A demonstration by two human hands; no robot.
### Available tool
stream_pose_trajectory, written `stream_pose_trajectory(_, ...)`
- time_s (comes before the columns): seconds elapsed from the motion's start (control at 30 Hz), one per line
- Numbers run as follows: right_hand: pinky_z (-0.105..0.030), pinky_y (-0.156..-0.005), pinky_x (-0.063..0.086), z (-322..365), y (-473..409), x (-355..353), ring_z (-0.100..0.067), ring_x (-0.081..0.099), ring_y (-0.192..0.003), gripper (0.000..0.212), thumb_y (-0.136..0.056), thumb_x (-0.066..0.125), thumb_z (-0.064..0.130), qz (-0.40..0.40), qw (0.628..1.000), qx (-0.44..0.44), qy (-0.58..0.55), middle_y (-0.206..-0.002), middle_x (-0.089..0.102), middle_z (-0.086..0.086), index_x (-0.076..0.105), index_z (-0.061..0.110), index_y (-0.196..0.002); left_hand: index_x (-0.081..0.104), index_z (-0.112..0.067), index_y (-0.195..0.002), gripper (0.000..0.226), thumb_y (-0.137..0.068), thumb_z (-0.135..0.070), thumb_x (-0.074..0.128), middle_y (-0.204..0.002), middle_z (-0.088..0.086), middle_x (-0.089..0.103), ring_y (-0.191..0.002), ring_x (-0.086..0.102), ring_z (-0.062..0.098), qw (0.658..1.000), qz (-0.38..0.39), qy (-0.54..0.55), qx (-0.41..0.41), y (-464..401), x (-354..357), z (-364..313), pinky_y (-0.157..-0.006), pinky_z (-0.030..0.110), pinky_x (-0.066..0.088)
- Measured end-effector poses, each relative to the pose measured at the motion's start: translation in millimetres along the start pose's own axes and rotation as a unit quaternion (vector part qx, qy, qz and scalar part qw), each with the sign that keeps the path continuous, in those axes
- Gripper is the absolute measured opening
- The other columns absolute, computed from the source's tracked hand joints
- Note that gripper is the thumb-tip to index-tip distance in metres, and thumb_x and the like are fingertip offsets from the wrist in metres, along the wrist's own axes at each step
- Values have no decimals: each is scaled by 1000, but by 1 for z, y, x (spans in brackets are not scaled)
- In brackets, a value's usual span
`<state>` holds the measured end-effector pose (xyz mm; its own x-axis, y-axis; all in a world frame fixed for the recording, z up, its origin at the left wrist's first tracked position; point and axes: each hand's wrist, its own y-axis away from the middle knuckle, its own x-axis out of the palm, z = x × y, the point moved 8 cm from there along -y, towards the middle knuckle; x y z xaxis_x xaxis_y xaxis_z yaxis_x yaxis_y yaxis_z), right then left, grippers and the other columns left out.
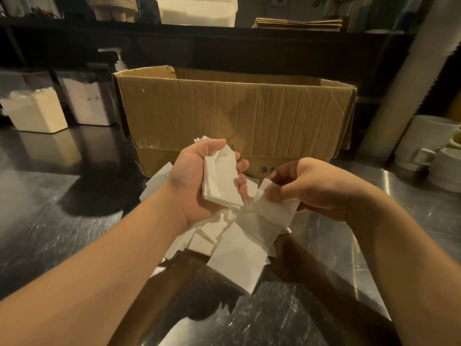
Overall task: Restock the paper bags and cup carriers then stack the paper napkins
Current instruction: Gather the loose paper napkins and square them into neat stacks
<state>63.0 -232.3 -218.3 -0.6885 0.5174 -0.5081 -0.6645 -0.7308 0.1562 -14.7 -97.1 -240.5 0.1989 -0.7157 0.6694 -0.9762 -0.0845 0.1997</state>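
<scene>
While the left hand (199, 176) cups a small stack (220, 179) of napkins at frame centre, long axis running up and down the palm, the right hand (306, 186) pinches one loose napkin (273, 208) just right of it, seemingly ready to lay on top. More napkins (237, 255) lie scattered below on the counter (62, 221), before a box (234, 111).

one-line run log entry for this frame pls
phase: stacking napkins | left hand: holds napkin stack | right hand: pinches single napkin | loose napkins: on counter
</scene>
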Motion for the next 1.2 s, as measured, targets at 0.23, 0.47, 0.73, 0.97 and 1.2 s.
stream_pose_trajectory(0.23, -35, -83, 61, 48, 26, 14, -27, 71, -99, 21, -77, 79, 23, 86, 957, -209, -180, -105, 74, -9, 78, 16, -96, 65, -10, -114, 36, -89, -34, 56, -97, 12, 65, -86, 63, 27, 994, 70, -89, -11, 6, 14, 3, -80, 39, 52)
stream_pose_trajectory(0.47, -25, -67, 61, 46, 18, 10, -14, 71, -95, 20, -86, 74, 20, -123, 963, -222, -89, -100, 73, 8, 71, 23, -106, 69, -20, -119, 49, -91, -56, 52, -101, 16, 74, -91, 72, 38, 980, 80, -177, -50, 11, 19, 15, -82, 51, 61)
stream_pose_trajectory(0.73, -27, -63, 62, 34, 14, -3, -15, 71, -96, 18, -99, 64, 17, -232, 945, -193, -126, -109, 68, 5, 63, 24, -116, 57, -14, -134, 66, -83, -52, 75, -112, 16, 65, -89, 64, 30, 984, 102, -122, -82, 11, 18, 19, -85, 44, 52)
stream_pose_trajectory(0.97, -34, -84, 52, -23, -22, -2, -19, 63, -94, 20, -100, 58, 41, -178, 974, 87, 109, -104, 67, 3, 68, 28, -112, 58, -10, -126, 43, -92, -37, 59, -96, 14, 66, -75, 56, 23, 999, -2, -38, -18, 8, 3, 0, -71, 34, 49)
stream_pose_trajectory(1.2, -52, -98, 48, -31, -41, 33, -24, 61, -99, 49, -81, 48, 79, -127, 967, 96, 197, -89, 69, 8, 70, 35, -80, 56, -11, -123, 41, -92, -36, 56, -92, 13, 63, -72, 50, 22, 1000, -6, -24, -18, 6, 2, 2, -71, 31, 41)
